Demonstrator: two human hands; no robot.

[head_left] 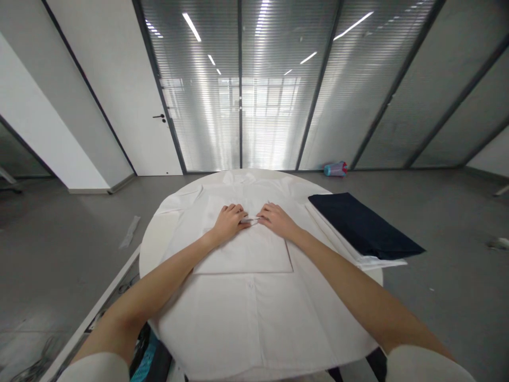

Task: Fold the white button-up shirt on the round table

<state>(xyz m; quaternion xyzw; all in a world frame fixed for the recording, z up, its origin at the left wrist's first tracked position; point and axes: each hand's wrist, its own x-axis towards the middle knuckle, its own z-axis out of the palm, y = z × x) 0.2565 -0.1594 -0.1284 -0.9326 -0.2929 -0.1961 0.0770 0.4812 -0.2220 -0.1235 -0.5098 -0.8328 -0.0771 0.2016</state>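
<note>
A white button-up shirt (222,323) lies spread over a round table, its button placket running toward me. On the shirt rests a flat white rectangular piece (246,254) with crisp edges; whether it is cloth, paper or board I cannot tell. My left hand (231,222) and my right hand (277,219) meet over its far part, a small gap apart. The fingers of both are bent and pinch a thin, folded-looking white edge (252,220) between them. My fingertips hide much of that edge.
Folded dark navy cloth (361,225) lies over white sheets (376,262) at the table's right, overhanging the rim. The round white table (150,249) shows at the left. A blue-and-red bundle (336,169) sits by the glass wall. A clear strip (129,232) lies on the floor.
</note>
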